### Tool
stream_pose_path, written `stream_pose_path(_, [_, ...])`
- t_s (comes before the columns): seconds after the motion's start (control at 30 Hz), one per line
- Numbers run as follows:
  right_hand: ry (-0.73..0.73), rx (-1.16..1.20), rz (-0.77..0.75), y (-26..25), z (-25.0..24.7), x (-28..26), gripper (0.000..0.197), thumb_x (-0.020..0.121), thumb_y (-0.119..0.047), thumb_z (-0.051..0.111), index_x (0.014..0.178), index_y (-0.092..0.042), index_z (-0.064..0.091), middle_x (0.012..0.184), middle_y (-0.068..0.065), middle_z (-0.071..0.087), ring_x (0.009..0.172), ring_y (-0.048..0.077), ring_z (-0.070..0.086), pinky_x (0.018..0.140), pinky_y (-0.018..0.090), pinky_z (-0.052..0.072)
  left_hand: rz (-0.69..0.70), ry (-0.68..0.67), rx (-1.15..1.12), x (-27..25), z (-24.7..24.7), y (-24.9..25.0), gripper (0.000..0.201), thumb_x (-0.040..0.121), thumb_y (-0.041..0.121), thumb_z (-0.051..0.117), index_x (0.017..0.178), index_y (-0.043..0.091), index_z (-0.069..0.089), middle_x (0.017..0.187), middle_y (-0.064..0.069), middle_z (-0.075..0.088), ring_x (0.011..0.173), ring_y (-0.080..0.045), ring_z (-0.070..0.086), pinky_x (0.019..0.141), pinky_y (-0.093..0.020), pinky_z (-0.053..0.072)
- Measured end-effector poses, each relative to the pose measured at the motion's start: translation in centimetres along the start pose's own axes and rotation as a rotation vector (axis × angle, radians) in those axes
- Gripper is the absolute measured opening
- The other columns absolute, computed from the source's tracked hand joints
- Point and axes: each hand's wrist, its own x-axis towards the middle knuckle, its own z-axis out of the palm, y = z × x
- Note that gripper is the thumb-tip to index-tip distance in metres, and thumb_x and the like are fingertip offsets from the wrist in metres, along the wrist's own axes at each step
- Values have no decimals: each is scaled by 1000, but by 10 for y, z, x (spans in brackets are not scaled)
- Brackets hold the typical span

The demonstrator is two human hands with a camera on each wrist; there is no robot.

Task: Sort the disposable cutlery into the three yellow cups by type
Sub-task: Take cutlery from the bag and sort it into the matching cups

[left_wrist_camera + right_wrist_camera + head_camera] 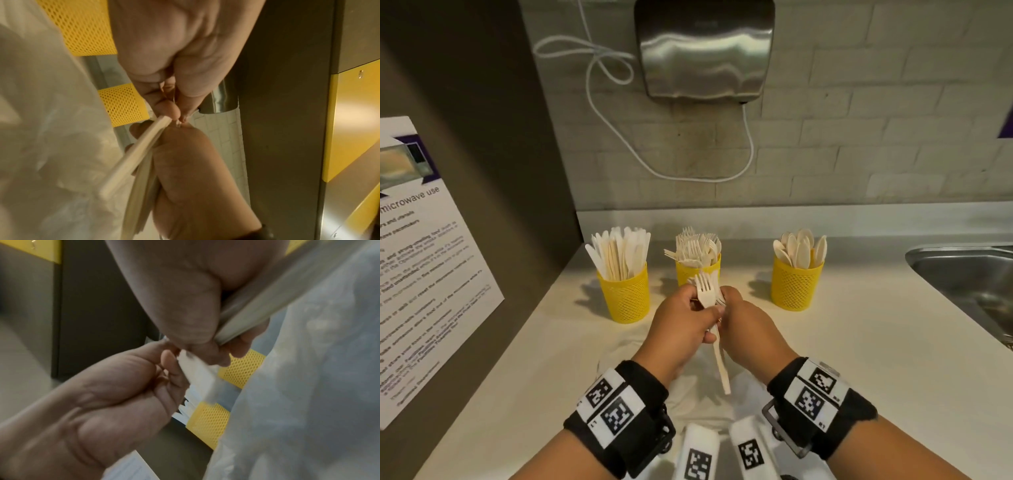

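Note:
Three yellow mesh cups stand in a row on the counter: the left cup [624, 291] holds knives, the middle cup [697, 270] forks, the right cup [796, 282] spoons. In front of the middle cup both hands hold one bundle of pale forks [705, 294], tines up, handles [722, 370] hanging down between the wrists. My left hand [707, 310] pinches the bundle near the fork heads [197, 369]. My right hand [726, 303] grips the handles [246, 313]. In the left wrist view the handles [139, 162] run along the right palm.
A crumpled clear plastic bag [688, 387] lies on the counter under the hands. A steel sink [962, 274] is at the right. A hand dryer [705, 51] hangs on the brick wall. A dark side panel with a microwave notice [424, 274] closes the left.

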Motion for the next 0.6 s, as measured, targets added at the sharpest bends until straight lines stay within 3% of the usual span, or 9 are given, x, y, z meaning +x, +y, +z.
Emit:
stream_pose_path(0.17, [-86,-77,-91,2,-4,-5,54,87,-18,52,137,-21,32,110,12,60,91,34,62,66,34,46,-37,35,-61,1,3,-6,17,84,9,67,97,18,63,76,-7,66,58,-13,58,60,-27,50])
stream_pose_path(0.27, [-160,1,-85,2,-6,-6,70,82,-8,54,144,-24,25,114,12,55,96,33,60,75,40,51,-69,60,-98,2,5,-6,15,84,8,65,96,18,63,73,-5,65,53,-9,55,58,-25,49])
stream_pose_path(0.37, [-233,42,-84,1,-8,-7,90,78,0,54,151,-28,10,117,11,51,99,29,57,78,35,51,-101,121,-100,5,6,-6,15,85,7,58,96,16,63,73,-3,63,55,-9,54,51,-21,45])
stream_pose_path(0.47, [-303,369,-40,1,-12,-10,95,74,5,54,149,-37,13,116,7,54,82,22,61,56,27,53,-166,90,-132,8,5,-2,17,87,3,51,92,15,63,70,-3,59,58,-12,49,48,-20,41])
stream_pose_path(0.6, [-409,995,187,10,-14,-13,81,73,-3,54,140,-43,32,101,9,57,68,18,54,51,30,48,-206,-12,-230,11,0,3,19,90,1,49,94,15,62,78,-6,63,63,-12,54,49,-17,43])
